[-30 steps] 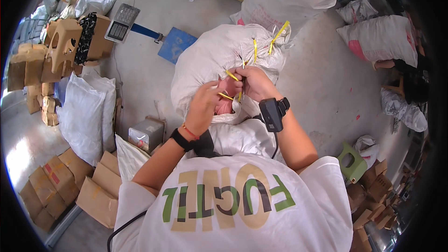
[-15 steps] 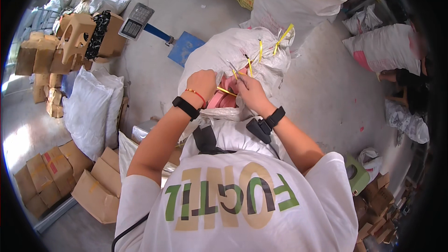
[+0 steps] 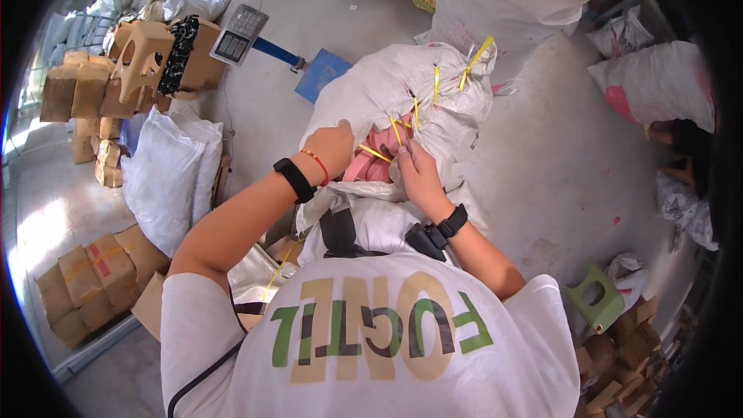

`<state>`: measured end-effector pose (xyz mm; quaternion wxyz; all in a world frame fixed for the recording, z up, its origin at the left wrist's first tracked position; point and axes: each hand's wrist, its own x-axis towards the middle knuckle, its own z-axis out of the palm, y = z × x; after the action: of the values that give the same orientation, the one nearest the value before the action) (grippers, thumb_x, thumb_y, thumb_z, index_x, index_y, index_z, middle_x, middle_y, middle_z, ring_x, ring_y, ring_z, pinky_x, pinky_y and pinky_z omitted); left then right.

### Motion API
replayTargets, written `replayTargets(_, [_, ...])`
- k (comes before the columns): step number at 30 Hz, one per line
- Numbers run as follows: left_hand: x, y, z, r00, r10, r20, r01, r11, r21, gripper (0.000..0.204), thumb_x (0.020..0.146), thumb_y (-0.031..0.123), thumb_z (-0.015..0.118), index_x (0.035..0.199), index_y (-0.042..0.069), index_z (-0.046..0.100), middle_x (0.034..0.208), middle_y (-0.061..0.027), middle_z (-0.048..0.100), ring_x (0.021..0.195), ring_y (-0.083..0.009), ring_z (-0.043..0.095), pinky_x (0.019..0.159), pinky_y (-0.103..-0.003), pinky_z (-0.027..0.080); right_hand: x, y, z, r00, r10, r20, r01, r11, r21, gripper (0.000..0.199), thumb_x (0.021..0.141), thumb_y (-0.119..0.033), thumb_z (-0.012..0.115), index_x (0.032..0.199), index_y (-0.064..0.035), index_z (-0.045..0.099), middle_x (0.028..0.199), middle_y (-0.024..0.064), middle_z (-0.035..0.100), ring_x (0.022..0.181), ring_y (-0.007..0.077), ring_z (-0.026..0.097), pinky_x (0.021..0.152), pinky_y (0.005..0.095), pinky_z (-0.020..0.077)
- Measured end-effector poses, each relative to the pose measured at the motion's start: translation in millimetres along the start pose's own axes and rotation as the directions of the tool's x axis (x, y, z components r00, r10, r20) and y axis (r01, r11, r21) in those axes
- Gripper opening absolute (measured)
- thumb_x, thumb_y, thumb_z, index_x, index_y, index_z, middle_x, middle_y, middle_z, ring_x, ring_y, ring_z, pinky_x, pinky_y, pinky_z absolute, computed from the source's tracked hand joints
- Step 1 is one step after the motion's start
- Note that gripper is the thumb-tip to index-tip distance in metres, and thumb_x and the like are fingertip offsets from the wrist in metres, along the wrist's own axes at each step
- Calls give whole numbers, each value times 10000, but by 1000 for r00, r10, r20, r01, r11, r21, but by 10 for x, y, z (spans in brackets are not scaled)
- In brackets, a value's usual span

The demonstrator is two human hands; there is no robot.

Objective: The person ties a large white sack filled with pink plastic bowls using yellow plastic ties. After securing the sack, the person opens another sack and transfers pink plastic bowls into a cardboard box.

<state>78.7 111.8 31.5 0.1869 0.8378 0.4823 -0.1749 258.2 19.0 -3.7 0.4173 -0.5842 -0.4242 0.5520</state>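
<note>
A bulging white woven sack (image 3: 356, 89) lies before me, its side gaping over pink, curved plastic pieces (image 3: 371, 170). My left hand (image 3: 331, 151) is closed at the left edge of the gap, against the sack; a yellow strap (image 3: 375, 153) runs from beside it across the pink pieces. At the right edge, my right hand (image 3: 419, 174) is closed with thumb and fingers together around a slim metal tool, now mostly hidden. Another yellow strap (image 3: 395, 131) reaches down to its fingertips. Several yellow ties (image 3: 436, 83) cinch the sack's far right part.
A blue platform scale (image 3: 323, 75) stands beyond the sack. Behind it at right is a larger white sack (image 3: 495, 15) of pink pieces. Cartons (image 3: 93, 279) and stuffed white sacks (image 3: 166, 174) line the left; a green plastic stool (image 3: 596, 294) is at lower right.
The metal tool's thin prongs, visible above my right hand before, are now hidden. That hand has shifted slightly lower and right; my left elbow has swung outward. The view has shifted slightly.
</note>
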Motion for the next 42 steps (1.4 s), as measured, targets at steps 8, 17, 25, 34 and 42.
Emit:
replayTargets(8, [-224, -151, -110, 822, -165, 545, 547, 497, -674, 300, 906, 245, 476, 868, -41, 558, 678, -103, 578, 575, -207, 559, 518, -339, 444, 44, 155, -317, 898, -379, -224, 314, 908, -276, 275, 942, -122, 404, 1129, 34, 533, 914, 207, 592, 816, 352, 599, 757, 381, 470])
replayTargets(17, [-717, 321, 124, 963, -229, 140, 233, 453, -860, 233, 945, 187, 430, 926, 7, 578, 635, 9, 448, 563, -84, 419, 501, -228, 363, 222, -88, 205, 744, -641, 191, 650, 760, 19, 213, 828, -56, 503, 1020, -2, 579, 957, 142, 603, 946, 322, 557, 848, 400, 421])
replayTargets(25, [-983, 478, 331, 935, 14, -356, -216, 817, -535, 127, 905, 90, 458, 915, -1, 545, 765, -155, 579, 710, -323, 567, 616, -375, 449, 134, -56, 321, 612, -627, 482, 752, 650, -110, 100, 691, -19, 552, 789, -27, 532, 812, 125, 535, 865, 320, 510, 775, 403, 382])
replayTargets(34, [-1042, 666, 195, 995, -27, -91, -54, 628, -776, 166, 918, 166, 465, 913, 6, 508, 793, -224, 570, 746, -425, 551, 650, -462, 444, -70, -153, 53, 645, -522, 558, 639, 769, -20, 209, 692, 11, 554, 900, 5, 534, 855, 148, 513, 849, 342, 493, 757, 415, 407])
replayTargets(42, [-1182, 337, -120, 978, 102, 183, 164, 167, -972, 229, 975, 209, 435, 1028, 13, 542, 785, -50, 545, 698, -99, 579, 645, -248, 436, 32, -100, 24, 641, -531, 554, 723, 659, -206, 166, 814, -11, 529, 979, -7, 516, 915, 157, 539, 866, 350, 513, 742, 413, 425])
